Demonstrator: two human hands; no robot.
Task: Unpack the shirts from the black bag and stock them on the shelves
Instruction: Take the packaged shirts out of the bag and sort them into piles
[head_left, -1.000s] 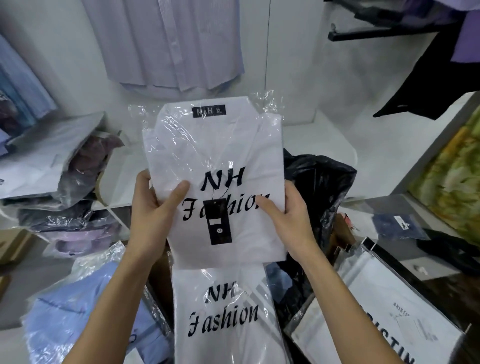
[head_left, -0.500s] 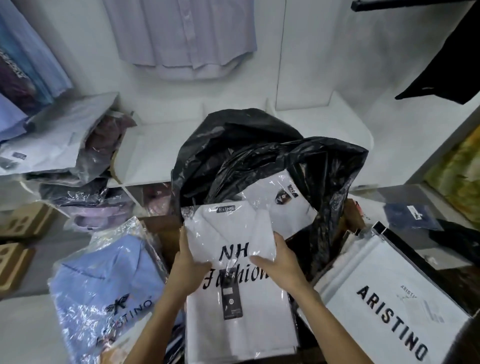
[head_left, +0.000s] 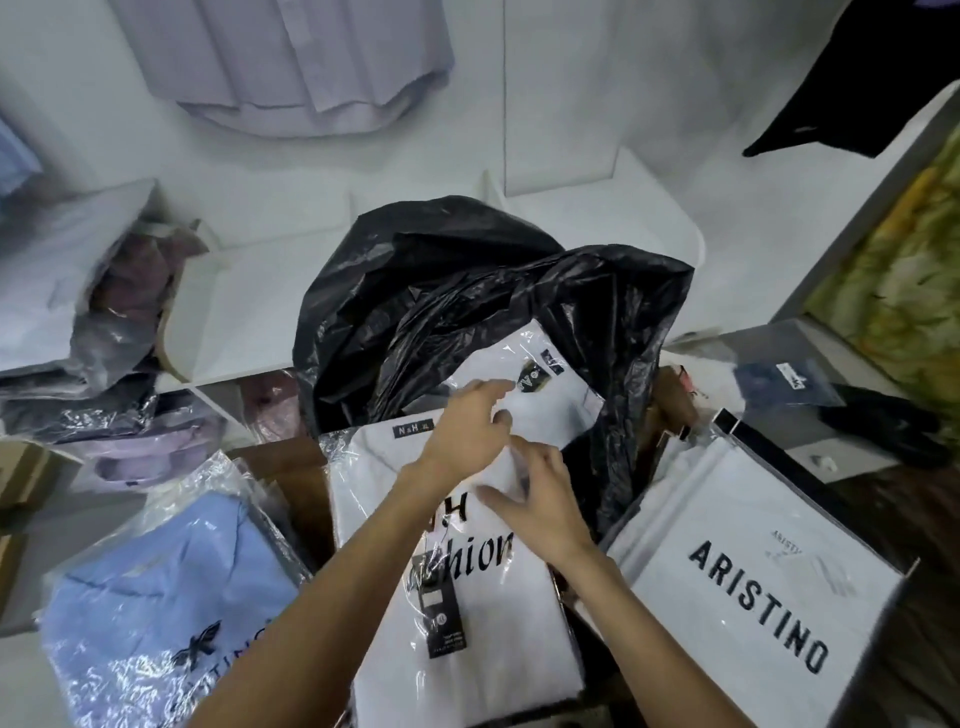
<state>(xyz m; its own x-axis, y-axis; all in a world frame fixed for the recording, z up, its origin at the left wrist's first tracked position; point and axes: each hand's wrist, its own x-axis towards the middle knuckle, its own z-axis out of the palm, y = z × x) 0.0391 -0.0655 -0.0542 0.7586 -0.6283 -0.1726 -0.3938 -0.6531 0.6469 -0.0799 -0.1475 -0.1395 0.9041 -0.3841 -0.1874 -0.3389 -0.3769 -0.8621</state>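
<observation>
I see the NH Fashion shirt (head_left: 457, 561), held up in both hands a second ago, now lying flat on the pile under my wrists; both hands have let it go; left hand (head_left: 467, 431) reaches forward with fingers loosely spread onto the next wrapped white shirt (head_left: 540, 395) in the mouth of the black bag (head_left: 467, 291); right hand (head_left: 545, 499) just behind it, fingers spread, pinching nothing; I judge the next pull is starting; no shelving yet.
</observation>
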